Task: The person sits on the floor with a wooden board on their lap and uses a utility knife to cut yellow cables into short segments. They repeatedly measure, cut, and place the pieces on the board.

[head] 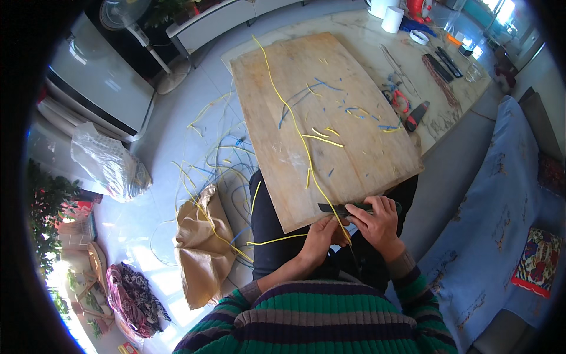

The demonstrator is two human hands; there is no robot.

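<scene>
A wooden board (318, 128) spans from the marble table to the lap. Along it runs a long yellow wire or its sheath (287, 104), down to its near edge. My left hand (322, 236) pinches the yellow strand just below that edge. In my right hand (373, 221) is a utility knife (331, 208), its dark blade end pointing left across the strand. A thin dark strand hangs below the hands; what it is I cannot tell. Short yellow pieces (325, 140) and blue pieces (356, 110) lie scattered on the board.
The marble table (367, 44) holds red-handled pliers (400, 101), a red and black cutter (417, 116), a bundle of reddish strands (444, 86) and a tape roll (418, 37). Tangled wires (221, 155) and a tan sack (203, 252) lie on the floor at left. A covered sofa (477, 194) stands at right.
</scene>
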